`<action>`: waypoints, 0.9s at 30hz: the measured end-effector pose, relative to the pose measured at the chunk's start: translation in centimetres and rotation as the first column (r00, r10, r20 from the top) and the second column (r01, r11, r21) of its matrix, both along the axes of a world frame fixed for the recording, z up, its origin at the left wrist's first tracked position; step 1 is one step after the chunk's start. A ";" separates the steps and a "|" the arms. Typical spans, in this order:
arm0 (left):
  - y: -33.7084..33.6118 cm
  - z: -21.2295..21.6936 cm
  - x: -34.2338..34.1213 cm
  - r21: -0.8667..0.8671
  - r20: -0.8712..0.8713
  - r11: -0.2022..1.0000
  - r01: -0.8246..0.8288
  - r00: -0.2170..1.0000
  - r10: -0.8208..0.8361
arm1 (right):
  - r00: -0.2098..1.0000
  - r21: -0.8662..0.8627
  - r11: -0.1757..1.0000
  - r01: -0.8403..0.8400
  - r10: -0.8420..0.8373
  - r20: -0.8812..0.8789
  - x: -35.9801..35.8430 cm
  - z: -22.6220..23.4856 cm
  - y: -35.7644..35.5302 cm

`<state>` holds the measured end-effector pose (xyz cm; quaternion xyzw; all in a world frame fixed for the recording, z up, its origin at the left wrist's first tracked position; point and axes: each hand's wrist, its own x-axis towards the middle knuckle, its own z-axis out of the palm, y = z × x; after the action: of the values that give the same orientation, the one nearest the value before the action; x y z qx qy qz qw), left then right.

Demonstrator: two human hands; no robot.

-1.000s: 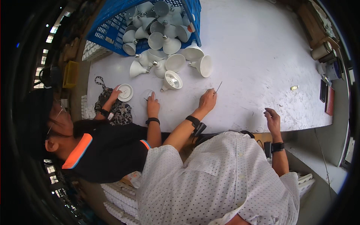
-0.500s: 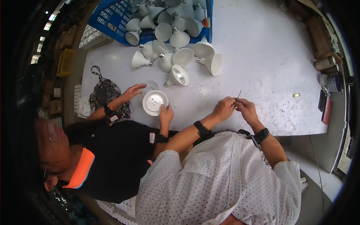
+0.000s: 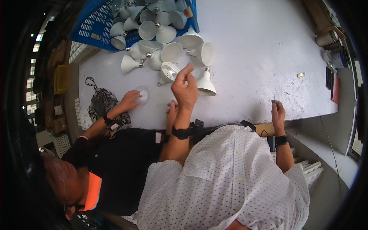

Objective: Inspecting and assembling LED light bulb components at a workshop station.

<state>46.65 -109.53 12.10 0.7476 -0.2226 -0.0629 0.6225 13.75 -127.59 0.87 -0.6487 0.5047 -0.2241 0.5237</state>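
My left hand (image 3: 184, 89) is raised above the table, fingers loosely bent with a gap at the thumb and nothing visible in them. Beside it, a white lamp bulb (image 3: 206, 84) rests wide face down, its metal screw base up. Just beyond the fingers lies another bulb with a shiny inside (image 3: 169, 71), partly covered by the hand. Over the table's front edge at the right, my right hand (image 3: 279, 111) pinches a thin metal rod (image 3: 274, 97) that points away from me; the kind of tool is unclear.
A blue plastic crate (image 3: 94, 28) full of bulbs stands at the far left, with several bulbs before it. A co-worker's hand (image 3: 129, 100) touches a clear round cover (image 3: 142, 95). A patterned bag (image 3: 103, 102) lies nearby. A small yellowish piece (image 3: 300, 74) sits at right.
My hands have parted: the left swung left and forward, the right moved right with the rod. The co-worker no longer holds a lamp; a bulb now stands face down beside my left hand.
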 end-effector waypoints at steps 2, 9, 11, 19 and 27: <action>0.6 -0.2 0.1 0.000 -0.019 0.999 0.033 0.999 -0.033 | 0.992 0.010 0.998 0.064 -0.062 -0.113 -3.3 -0.2 1.0; 1.2 -7.0 -6.8 0.456 0.115 0.839 0.297 0.915 -0.386 | 0.877 -0.086 0.958 0.272 -0.284 -0.389 -13.6 -5.3 11.7; 2.8 -9.3 -7.6 0.535 0.126 0.764 0.361 0.860 -0.495 | 0.806 -0.004 0.974 0.225 -0.188 -0.561 -15.9 -7.5 16.4; 5.0 -12.2 -8.2 0.811 0.067 0.424 0.403 0.657 -0.751 | 0.627 0.649 0.758 0.070 0.472 -0.619 -16.8 -16.0 29.6; 5.3 -16.3 -8.0 0.825 0.271 0.440 0.355 0.436 -0.858 | 0.479 0.830 0.538 -0.145 0.772 -0.417 -11.4 -24.8 30.5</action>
<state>38.64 -104.26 -4.18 0.7305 -0.6655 -0.1057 0.1113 2.37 -97.09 -23.90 -0.5463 0.4993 0.4423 0.5067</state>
